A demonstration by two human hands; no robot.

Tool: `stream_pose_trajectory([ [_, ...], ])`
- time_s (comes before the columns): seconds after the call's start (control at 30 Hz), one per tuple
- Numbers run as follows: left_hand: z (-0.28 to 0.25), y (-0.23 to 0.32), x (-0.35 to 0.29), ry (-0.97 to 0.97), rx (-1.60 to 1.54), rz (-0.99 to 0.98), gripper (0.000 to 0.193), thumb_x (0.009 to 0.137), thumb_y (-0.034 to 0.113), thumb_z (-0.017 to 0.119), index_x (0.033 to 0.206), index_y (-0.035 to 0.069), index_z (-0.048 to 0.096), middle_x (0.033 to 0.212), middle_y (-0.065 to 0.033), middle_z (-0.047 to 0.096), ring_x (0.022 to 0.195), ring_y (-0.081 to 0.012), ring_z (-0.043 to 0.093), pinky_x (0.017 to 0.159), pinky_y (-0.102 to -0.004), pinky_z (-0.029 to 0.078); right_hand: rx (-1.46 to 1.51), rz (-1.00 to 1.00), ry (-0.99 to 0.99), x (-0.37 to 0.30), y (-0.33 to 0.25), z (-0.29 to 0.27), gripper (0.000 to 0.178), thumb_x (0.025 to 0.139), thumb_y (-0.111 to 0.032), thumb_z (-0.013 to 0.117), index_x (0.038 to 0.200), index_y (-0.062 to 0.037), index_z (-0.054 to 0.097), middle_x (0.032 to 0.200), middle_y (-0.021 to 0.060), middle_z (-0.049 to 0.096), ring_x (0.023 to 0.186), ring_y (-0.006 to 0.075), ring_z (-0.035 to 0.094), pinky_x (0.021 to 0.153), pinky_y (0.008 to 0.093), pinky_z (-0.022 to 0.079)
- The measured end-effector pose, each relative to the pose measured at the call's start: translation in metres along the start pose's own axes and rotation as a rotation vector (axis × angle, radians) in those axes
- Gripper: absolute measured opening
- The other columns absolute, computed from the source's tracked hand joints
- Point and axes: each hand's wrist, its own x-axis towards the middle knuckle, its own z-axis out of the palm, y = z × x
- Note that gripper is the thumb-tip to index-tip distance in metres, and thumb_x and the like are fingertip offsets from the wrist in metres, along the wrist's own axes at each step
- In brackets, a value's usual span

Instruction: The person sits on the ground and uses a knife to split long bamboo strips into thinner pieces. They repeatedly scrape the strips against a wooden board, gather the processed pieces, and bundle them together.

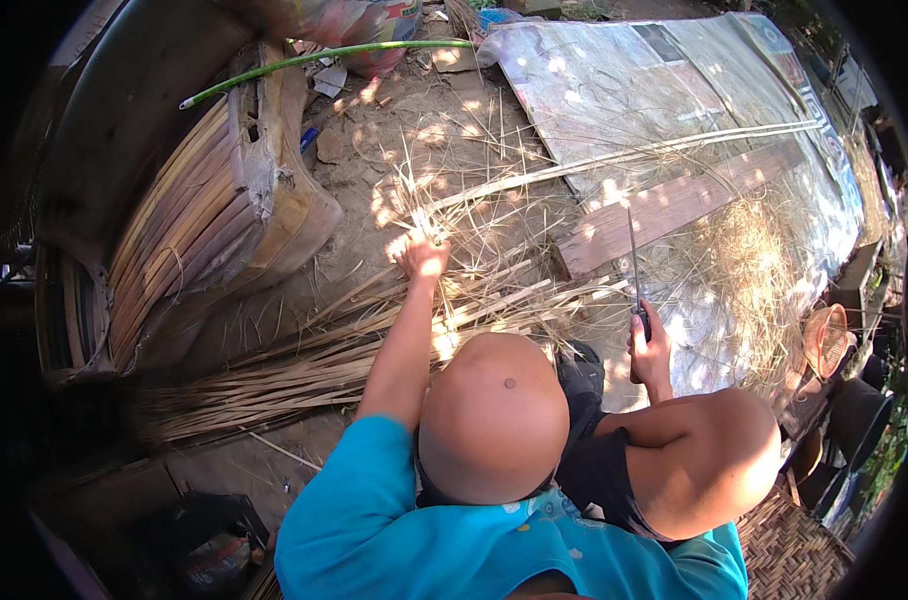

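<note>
My left hand [421, 254] is closed round one end of a few long, pale bamboo strips [614, 160], which run up to the right across the plank and sheet. Thin curled fibres stick out around its fingers. My right hand [652, 348] grips the dark handle of a long, narrow knife [635, 255], its blade pointing away from me. Under the blade and strips lies a brown wooden plank [674, 208], set at a slant. Below my left hand, many loose bamboo strips [304, 365] spread to the left over the ground.
A worn, printed sheet [594, 80] covers the ground at the right, with a heap of fine shavings [754, 250] on it. At left stands an old seat-like frame [189, 200] holding stacked strips. A green stalk [324, 58] crosses the back; an orange basket [826, 340] is far right.
</note>
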Motion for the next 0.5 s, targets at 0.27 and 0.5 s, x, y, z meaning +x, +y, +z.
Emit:
stream_pose_trajectory([
  [0.27,-0.127,0.031,-0.060,0.070,-0.422,0.553,0.032,0.087,0.015,0.067,0.112,-0.004,0.060,0.089,-0.0195,0.071,0.083,-0.0336,0.070,0.075,-0.0416,0.054,-0.081,0.002,0.040,0.003,0.008,-0.015,0.045,0.101,-0.028,0.062,0.138,-0.0041,0.057,0.088,0.0166,0.071,0.075,0.0222,0.067,0.072,0.0354,0.052],
  [0.5,-0.098,0.077,-0.058,-0.204,-0.551,0.526,0.034,0.089,0.023,0.066,0.113,-0.001,0.063,0.099,-0.0150,0.071,0.093,-0.0259,0.068,0.083,-0.0369,0.052,0.024,-0.061,0.105,0.009,0.011,-0.018,0.046,0.100,-0.031,0.064,0.139,-0.0076,0.058,0.075,0.0121,0.066,0.068,0.0194,0.064,0.068,0.0350,0.052],
])
